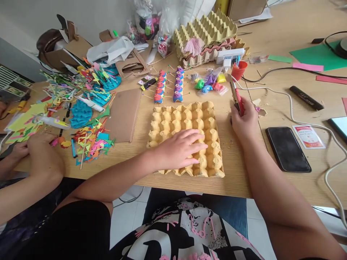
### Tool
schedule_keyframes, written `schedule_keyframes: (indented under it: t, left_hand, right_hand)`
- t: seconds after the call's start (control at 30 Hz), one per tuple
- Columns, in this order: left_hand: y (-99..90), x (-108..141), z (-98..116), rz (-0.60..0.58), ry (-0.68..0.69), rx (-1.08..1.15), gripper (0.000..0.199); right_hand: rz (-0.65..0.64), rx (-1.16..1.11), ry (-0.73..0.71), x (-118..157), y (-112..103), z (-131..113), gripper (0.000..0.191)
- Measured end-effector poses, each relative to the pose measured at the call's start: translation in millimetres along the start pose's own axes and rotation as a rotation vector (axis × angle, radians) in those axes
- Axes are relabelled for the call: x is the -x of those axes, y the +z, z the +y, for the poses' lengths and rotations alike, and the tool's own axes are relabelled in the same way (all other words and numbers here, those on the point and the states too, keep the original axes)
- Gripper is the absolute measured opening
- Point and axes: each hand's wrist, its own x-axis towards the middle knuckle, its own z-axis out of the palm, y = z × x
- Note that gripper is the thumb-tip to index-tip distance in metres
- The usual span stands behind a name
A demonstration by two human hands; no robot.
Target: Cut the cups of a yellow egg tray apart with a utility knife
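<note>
Well, my left hand (180, 150) rests on the tray (199, 123), fingers spread, pinching nothing; my right hand (246, 118), just to the right, is wrapped round the cutter (239, 99). The tray lies by the near edge of the table (234, 169). I judge it light and dry, not slippery, stiff along its rim but easily dented at the peaks. I'd steady it with 1 flat palm or lift it by 2 opposite edges.

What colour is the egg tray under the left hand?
The egg tray is warm yellow; the head view shows it best.
</note>
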Motion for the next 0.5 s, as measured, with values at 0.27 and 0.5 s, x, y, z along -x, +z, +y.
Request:
schedule_keyframes:
  t: [0.27,0.5]
  left_hand:
    - [10.2,-21.7,9.7,-0.146,0.114,-0.002,0.064]
    - [20.5,-18.6,9.1,-0.145,0.125,-0.009,0.065]
  right_hand:
    - [0.002,0.001,-0.02,0.4,-2.6,-4.6,0.04]
    - [-0.007,0.003,-0.001,1.2,-2.7,-6.1,0.042]
